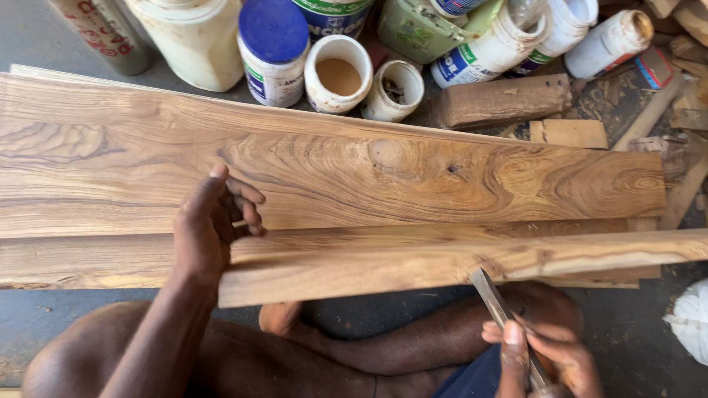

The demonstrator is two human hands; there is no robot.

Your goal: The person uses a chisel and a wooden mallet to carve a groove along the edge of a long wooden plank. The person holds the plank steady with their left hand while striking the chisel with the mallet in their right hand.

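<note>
A wide wooden plank [369, 173] with strong swirling grain lies across in front of me. On its near edge rests a narrower wooden strip [442, 265], running left to right. My left hand [210, 225] presses down on the left end of that strip, fingers curled over the plank. My right hand [542, 357] is at the lower right and grips a flat metal chisel [495, 298]. The chisel's blade tip touches the near edge of the narrow strip. My bare legs sit under the boards.
Several paint and glue tubs [274, 51] and open jars [338, 74] stand beyond the plank's far edge. Wood offcuts [501, 99] and scraps lie at the top right. A white cloth [692, 320] sits at the right edge on the grey floor.
</note>
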